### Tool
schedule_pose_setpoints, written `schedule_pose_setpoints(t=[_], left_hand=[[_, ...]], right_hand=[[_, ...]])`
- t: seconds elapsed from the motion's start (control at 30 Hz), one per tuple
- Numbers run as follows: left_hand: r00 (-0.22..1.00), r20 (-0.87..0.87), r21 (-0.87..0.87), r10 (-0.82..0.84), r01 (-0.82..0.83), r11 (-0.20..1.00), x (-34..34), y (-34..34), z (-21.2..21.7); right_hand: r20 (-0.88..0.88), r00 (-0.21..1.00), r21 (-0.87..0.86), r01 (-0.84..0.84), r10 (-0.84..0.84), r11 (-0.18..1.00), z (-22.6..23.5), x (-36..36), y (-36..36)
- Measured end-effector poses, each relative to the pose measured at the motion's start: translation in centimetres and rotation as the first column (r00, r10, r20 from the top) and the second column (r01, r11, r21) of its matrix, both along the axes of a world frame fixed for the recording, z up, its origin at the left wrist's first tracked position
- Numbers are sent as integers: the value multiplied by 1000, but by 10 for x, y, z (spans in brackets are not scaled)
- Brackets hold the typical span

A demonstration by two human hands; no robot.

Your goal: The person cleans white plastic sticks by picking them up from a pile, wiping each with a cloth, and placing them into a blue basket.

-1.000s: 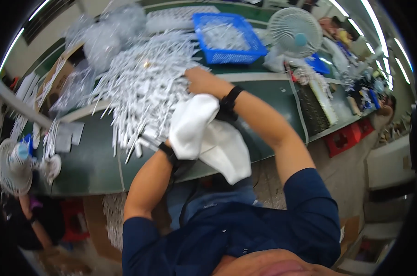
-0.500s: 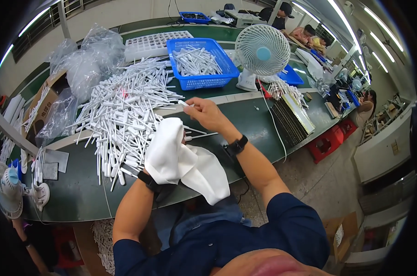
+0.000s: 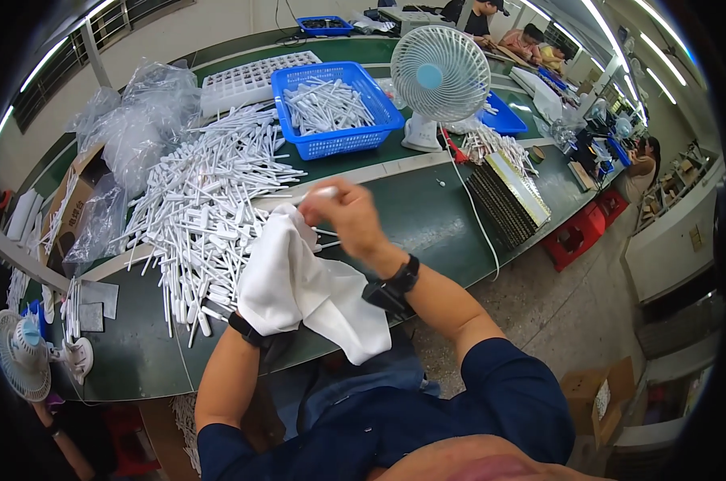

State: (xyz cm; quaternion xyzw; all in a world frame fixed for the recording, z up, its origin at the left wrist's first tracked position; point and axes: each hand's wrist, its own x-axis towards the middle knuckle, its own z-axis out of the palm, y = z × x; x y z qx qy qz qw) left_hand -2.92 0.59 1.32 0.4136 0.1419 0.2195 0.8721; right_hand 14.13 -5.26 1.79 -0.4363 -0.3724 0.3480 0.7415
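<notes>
A white cloth [image 3: 276, 276] drapes over my left hand, hiding its fingers; only the wrist with a black band shows below. My right hand [image 3: 351, 218], blurred by motion, is closed just above the cloth's upper edge. A white piece [image 3: 325, 192] shows at its fingers, seemingly the end of one of the slim white plastic sticks. Left of and beyond the cloth lies a large loose heap of these white plastic sticks [image 3: 194, 204], each thin with a wider end.
Behind the heap stand a blue basket [image 3: 343, 144] of similar sticks and a white tray [image 3: 254, 80]. Crumpled clear plastic bags [image 3: 142, 132] lie left. A fan [image 3: 440, 76], its white cable and dark slotted racks [image 3: 507, 200] are on the right. Another small fan [image 3: 26, 353] stands near left.
My right hand has come down and slightly left to the cloth's upper edge, its white piece now mostly covered by the fingers. The cloth's folds have shifted. The view has turned slightly.
</notes>
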Motion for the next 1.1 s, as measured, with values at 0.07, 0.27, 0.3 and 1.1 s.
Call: schedule_pose_setpoints(t=[0.07, 0.27, 0.3, 1.1], left_hand=[[1000, 3, -34, 19, -19, 999, -5, -2, -14], [972, 27, -84, 232, -229, 970, 6, 2, 0], [972, 25, -86, 232, -229, 970, 5, 5, 7], [879, 57, 131, 474, -477, 869, -7, 22, 22]], right_hand=[[16, 987, -152, -157, 161, 976, -9, -10, -1], [328, 887, -348, -208, 326, 914, 3, -9, -9], [394, 850, -395, -185, 348, 900, 6, -8, -12], [421, 783, -463, -247, 457, 851, -12, -7, -4]])
